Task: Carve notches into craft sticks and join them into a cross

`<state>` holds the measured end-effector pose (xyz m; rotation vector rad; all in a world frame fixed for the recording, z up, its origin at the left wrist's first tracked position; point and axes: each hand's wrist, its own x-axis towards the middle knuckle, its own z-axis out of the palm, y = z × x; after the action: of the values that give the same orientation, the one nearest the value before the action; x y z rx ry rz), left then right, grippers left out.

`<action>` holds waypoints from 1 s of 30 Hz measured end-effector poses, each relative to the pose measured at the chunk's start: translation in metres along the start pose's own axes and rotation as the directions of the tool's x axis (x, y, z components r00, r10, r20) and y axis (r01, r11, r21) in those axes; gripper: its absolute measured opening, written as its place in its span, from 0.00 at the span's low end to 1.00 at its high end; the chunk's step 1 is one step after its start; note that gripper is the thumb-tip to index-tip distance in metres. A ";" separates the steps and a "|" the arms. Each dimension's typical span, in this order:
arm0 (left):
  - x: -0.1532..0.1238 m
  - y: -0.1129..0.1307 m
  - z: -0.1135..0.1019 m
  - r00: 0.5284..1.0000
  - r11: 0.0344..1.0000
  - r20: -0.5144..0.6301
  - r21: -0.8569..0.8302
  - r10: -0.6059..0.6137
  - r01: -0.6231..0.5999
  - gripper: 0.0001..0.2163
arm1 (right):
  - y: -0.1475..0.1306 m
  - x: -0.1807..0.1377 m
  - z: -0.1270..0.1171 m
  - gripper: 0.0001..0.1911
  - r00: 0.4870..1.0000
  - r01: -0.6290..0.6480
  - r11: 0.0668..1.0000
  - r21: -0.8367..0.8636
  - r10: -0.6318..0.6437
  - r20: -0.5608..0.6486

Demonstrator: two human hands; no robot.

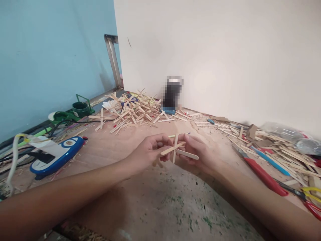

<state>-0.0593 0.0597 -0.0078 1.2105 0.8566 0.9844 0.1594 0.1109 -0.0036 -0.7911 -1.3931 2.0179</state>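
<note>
My left hand [149,151] and my right hand [198,150] meet above the middle of the wooden table [155,201]. Both pinch a small piece made of crossed wooden craft sticks [177,150], with several sticks fanning out from one joint. The fingers of each hand are curled round the sticks. A heap of similar crossed-stick pieces [132,112] lies farther back, against the white wall.
A blue and white glue gun [56,155] with cables lies at the left. Green containers [80,108] stand at the back left. Loose sticks [276,147], a red-handled cutter [263,175], a blue pen [272,162] and pliers [309,201] cover the right side.
</note>
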 end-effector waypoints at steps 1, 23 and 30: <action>-0.001 0.000 0.001 1.000 1.000 0.004 0.006 0.002 -0.002 0.22 | 0.001 0.000 0.001 0.30 1.000 -0.011 1.000 -0.018 0.012 0.014; -0.012 0.000 0.007 0.991 0.986 0.036 0.097 0.129 -0.132 0.09 | 0.005 -0.004 0.005 0.26 0.985 -0.080 0.996 -0.038 0.084 0.152; -0.015 0.003 0.011 0.991 0.984 0.021 0.123 0.129 -0.131 0.07 | 0.010 -0.013 0.005 0.23 0.992 -0.049 0.996 -0.074 0.057 0.110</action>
<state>-0.0551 0.0417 -0.0032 1.3921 0.8475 1.0389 0.1630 0.0956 -0.0091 -0.7635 -1.5295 2.0912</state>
